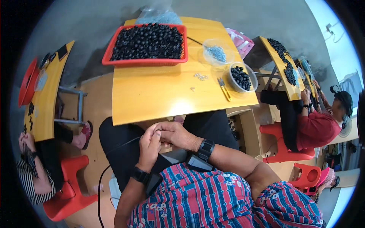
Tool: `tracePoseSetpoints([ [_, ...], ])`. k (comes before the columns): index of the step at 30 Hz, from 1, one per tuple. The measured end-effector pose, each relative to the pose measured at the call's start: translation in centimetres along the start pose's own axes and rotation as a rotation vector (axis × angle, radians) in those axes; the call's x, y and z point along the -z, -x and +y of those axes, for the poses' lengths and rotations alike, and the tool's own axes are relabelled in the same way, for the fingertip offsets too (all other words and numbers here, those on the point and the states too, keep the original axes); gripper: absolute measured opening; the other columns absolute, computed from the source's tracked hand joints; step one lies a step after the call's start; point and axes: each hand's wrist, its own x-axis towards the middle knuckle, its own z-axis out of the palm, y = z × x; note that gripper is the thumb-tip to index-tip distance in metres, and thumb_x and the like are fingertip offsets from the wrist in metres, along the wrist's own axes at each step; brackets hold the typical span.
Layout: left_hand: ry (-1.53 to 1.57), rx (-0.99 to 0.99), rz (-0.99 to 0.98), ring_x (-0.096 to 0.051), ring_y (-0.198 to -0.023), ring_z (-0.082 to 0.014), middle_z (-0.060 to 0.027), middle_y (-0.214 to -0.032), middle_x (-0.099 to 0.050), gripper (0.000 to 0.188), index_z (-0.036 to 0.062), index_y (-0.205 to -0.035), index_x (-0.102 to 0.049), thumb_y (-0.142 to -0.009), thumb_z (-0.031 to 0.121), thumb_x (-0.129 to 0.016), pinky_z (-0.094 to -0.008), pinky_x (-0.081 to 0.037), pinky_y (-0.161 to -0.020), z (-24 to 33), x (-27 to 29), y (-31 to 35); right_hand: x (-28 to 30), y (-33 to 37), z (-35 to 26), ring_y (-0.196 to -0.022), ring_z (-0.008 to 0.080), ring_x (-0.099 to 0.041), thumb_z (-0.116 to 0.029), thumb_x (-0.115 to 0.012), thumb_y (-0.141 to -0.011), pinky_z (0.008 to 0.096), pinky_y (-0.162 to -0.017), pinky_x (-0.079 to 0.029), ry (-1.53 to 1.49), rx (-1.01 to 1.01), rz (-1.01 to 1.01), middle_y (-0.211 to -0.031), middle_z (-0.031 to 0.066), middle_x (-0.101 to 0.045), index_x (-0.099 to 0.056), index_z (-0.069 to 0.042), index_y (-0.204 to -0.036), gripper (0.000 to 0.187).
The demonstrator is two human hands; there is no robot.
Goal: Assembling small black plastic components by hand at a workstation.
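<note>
My left hand (pixel 149 147) and my right hand (pixel 178 134) meet above my lap, just below the table's near edge. Both are closed, fingers pressed together, and what they pinch is hidden. On the yellow table (pixel 152 98), a red basket (pixel 145 62) is heaped with black round parts (pixel 150 41). Toward the right stands a clear tub (pixel 253 76) of similar black parts. Beside it lies a slim tool with a yellow handle (pixel 226 92). Small shiny metal pieces (pixel 201 76) lie loose near the middle. Behind them a clear round container (pixel 207 57) holds small silvery-blue pieces.
A clear plastic bag (pixel 159 17) sits behind the basket. Under the table's right side stands an open cardboard box (pixel 251 131). Co-workers sit at yellow tables on the left (pixel 57 79) and right (pixel 283 70). A dark cable (pixel 100 190) runs beside my left leg.
</note>
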Motion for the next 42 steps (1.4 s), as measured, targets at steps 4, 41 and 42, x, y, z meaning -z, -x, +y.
tracePoseSetpoints([
  [4, 0.043, -0.2, -0.103, -0.043, -0.056, -0.0031, 0.0001, -0.077, -0.052, 0.053, -0.002, -0.143, -0.031, -0.098, 0.019, -0.049, -0.0178, -0.038, -0.049, 1.5, -0.5, 0.8, 1.4, 0.6, -1.8, -0.073, 0.0049, -0.055, -0.014, -0.059, -0.093, 0.0202, -0.067, -0.048, 0.279, 0.243, 0.07, -0.077, -0.0003, -0.059, -0.062, -0.003, -0.098, 0.013],
  [41, -0.253, -0.202, -0.122, -0.056, -0.07, -0.0099, -0.0037, -0.08, -0.058, 0.026, -0.0056, -0.114, -0.061, -0.088, -0.004, -0.053, -0.0223, -0.048, -0.067, 9.0, 0.7, -0.3, 13.7, -1.3, -12.5, -0.062, 0.0185, -0.057, -0.004, -0.069, -0.077, 0.0297, -0.056, -0.045, 0.737, 0.577, 0.8, -0.073, 0.0099, -0.058, -0.066, -0.001, -0.088, 0.011],
  [42, -0.238, -0.203, -0.111, -0.056, -0.07, -0.0099, -0.0037, -0.081, -0.058, 0.026, -0.0056, -0.114, -0.061, -0.089, -0.004, -0.053, -0.0223, -0.048, -0.067, 9.0, 0.9, -0.4, 12.7, -2.3, -13.0, -0.062, 0.0198, -0.058, -0.003, -0.069, -0.077, 0.0307, -0.057, -0.046, 0.739, 0.59, 0.758, -0.074, 0.0102, -0.058, -0.066, -0.002, -0.089, 0.012],
])
